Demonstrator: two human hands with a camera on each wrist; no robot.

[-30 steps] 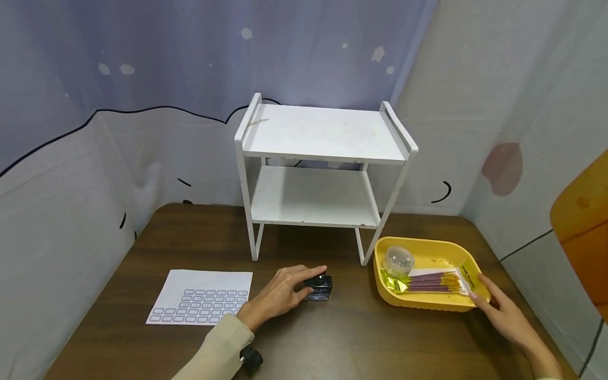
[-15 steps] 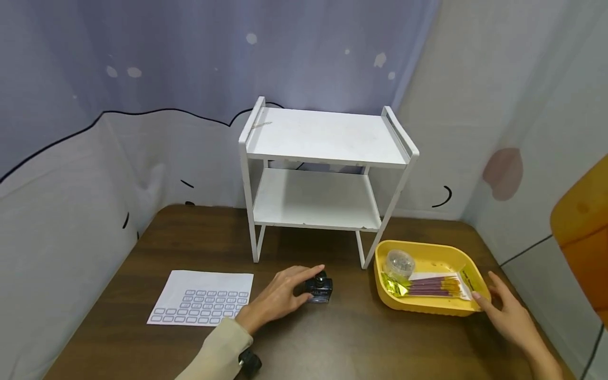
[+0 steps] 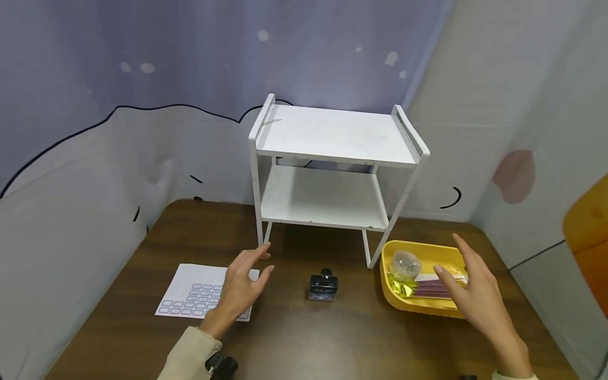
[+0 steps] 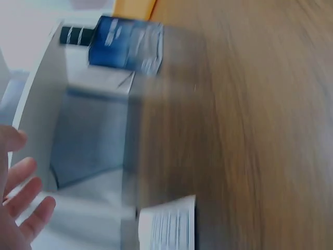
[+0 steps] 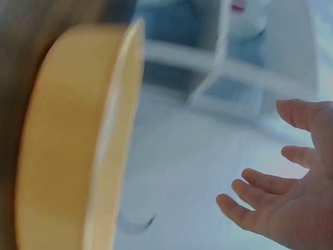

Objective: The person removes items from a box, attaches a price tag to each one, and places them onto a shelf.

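A small dark glass bottle with a round black cap point(image 3: 323, 286) stands upright on the table between my hands; its bluish glass shows in the left wrist view. My left hand point(image 3: 239, 287) hovers over the right part of a white sheet printed with small label boxes point(image 3: 195, 290), fingers spread and holding nothing. Over the front right of the yellow tray point(image 3: 396, 302) is my right hand point(image 3: 480, 293), also spread and without anything in it. Inside the tray lie a clear round tub point(image 3: 405, 265), purple sticks point(image 3: 429, 288) and a shiny gold-green wrapper point(image 3: 401, 285).
A white two-tier shelf point(image 3: 332, 134) stands at the back of the brown wooden table point(image 3: 351, 338), its right leg close to the tray. Pale cloth point(image 3: 475, 116) hangs behind and at the sides. An orange shape point(image 3: 591, 232) shows at the right edge.
My left hand has let go of the bottle and moved left over the sheet. My right hand has left the tray's right rim, rising and shifting left. The bottle stays in place.
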